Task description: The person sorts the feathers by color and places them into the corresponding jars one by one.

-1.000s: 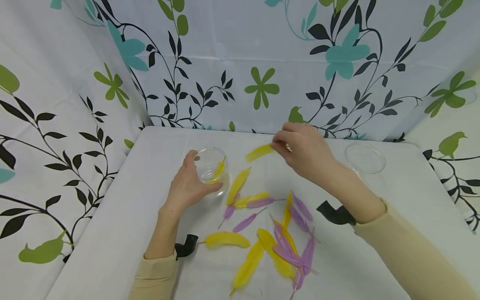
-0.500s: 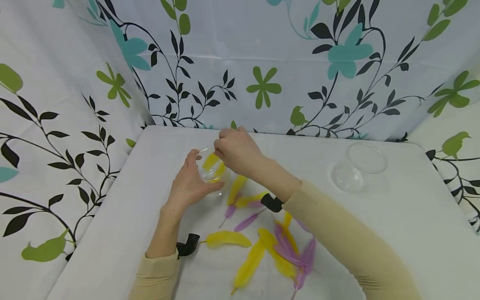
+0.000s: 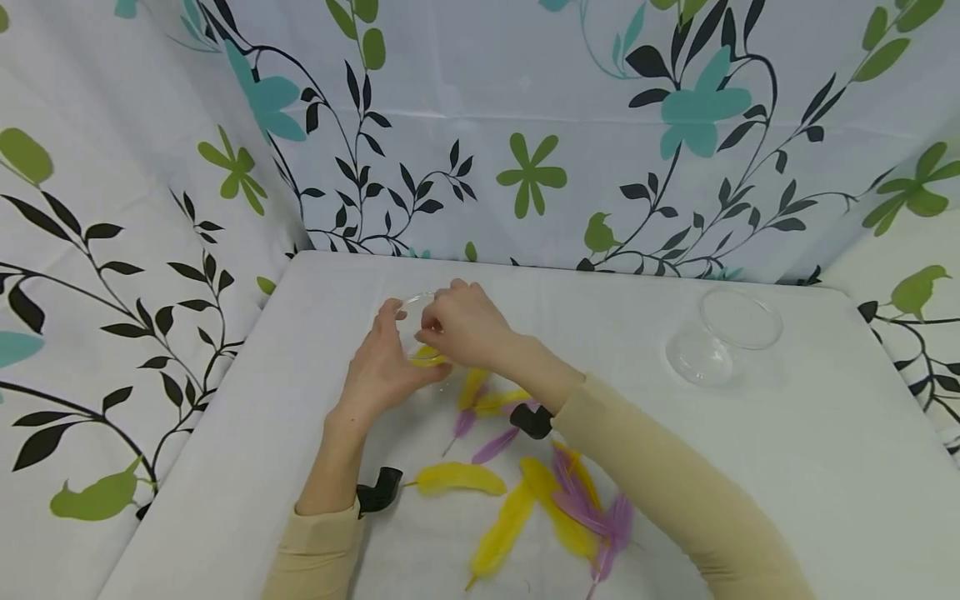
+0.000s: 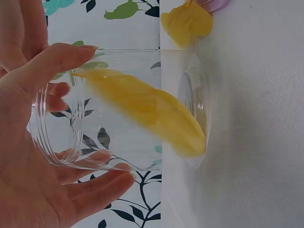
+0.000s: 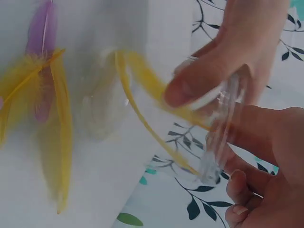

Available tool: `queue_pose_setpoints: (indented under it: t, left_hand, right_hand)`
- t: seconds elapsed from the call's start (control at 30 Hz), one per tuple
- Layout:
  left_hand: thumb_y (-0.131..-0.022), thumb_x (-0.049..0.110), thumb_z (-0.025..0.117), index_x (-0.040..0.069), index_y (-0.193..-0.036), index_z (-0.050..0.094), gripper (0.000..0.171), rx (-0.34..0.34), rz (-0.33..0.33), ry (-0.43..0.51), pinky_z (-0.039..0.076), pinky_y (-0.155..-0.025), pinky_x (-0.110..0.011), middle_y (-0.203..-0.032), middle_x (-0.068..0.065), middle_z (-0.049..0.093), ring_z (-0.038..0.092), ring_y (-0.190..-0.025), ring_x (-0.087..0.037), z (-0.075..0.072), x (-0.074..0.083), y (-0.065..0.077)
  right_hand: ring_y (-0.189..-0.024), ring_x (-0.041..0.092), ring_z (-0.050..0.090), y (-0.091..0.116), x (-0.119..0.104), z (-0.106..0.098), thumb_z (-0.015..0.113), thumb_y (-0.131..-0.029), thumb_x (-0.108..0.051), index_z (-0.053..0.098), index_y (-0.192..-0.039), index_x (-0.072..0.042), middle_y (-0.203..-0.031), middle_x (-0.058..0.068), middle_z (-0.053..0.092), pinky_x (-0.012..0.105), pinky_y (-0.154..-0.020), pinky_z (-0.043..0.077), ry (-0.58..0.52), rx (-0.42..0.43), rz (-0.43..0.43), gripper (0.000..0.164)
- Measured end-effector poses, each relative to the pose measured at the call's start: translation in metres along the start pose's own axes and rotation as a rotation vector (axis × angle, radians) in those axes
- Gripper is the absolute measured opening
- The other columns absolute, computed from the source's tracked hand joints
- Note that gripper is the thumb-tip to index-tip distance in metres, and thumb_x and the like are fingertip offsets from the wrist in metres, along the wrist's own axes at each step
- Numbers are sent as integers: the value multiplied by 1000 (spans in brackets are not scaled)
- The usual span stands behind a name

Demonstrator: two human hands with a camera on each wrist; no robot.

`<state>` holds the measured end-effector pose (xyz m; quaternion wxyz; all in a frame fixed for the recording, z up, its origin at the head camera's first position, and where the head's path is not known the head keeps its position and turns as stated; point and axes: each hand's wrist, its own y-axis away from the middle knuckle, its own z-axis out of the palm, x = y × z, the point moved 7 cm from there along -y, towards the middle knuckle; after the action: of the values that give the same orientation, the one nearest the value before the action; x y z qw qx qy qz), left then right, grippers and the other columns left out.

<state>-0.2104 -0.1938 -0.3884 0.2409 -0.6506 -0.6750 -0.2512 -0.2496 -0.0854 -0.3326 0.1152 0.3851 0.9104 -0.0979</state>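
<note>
Leaf-print cloth [image 3: 442, 108] behind, white desk [image 3: 600, 342] below

Left of centre in the head view, the glass jar [image 4: 114, 140] stands on the desk, long axis upright or nearly so, mouth up! The left hand [image 3: 382, 371] has it gripped, thumb one side, fingers the other. The right hand [image 3: 472, 325] is right at the mouth, fingers bent; whether it pinches anything, I cannot tell. Inside, yellow feathers [image 4: 147, 107] slant from upper left to lower right in the left-wrist view, narrow end towards the mouth. The danger, I'd judge: fingers catching a quill could drag it out, and a knocked rim could tip the glass. Loose feathers [image 3: 502, 529], yellow and purple, lie lower centre; a second jar [image 3: 718, 335] at right.
</note>
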Motion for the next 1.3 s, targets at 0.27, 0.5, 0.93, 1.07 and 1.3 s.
queue_pose_setpoints:
  t: [0.27,0.5,0.93,1.07,1.3]
  left_hand:
    - [-74,49,82,14,-153,15,109,-9,-32,-13,42,-101,-62,-153,-14,38,49,-127,-43,-2,-4,1]
    - [-73,48,83,14,-153,15,110,-5,-53,-24,41,-103,-61,-155,-13,36,48,-129,-42,-3,-8,2]
    - [-74,46,83,11,-152,18,108,-1,-30,-24,42,-102,-61,-153,-13,38,50,-127,-41,-1,-5,0]
    - [-74,46,83,11,-152,18,108,-2,-22,-26,43,-101,-61,-153,-13,39,51,-126,-41,1,-3,-1]
    - [-74,46,83,11,-152,18,107,0,-23,-27,43,-101,-60,-152,-13,39,51,-126,-40,1,-1,-1]
  right_hand:
    - [-95,24,56,34,24,-40,70,-94,-26,74,-107,-10,-97,4,66,38,-89,45,-129,213,-8,21]
    - [-96,28,56,67,70,-22,72,-92,-22,73,-105,-6,-96,8,66,43,-90,46,-165,103,72,20]
    - [-85,22,55,100,114,55,74,-90,-19,73,-94,-10,-89,3,64,40,-83,48,-229,-121,165,10]
    - [-83,19,53,102,117,67,77,-88,-23,70,-92,-12,-88,1,61,36,-82,48,-240,-145,201,13]
    - [-74,16,48,106,113,72,76,-89,-22,67,-83,-13,-81,0,54,32,-74,45,-209,-129,185,14]
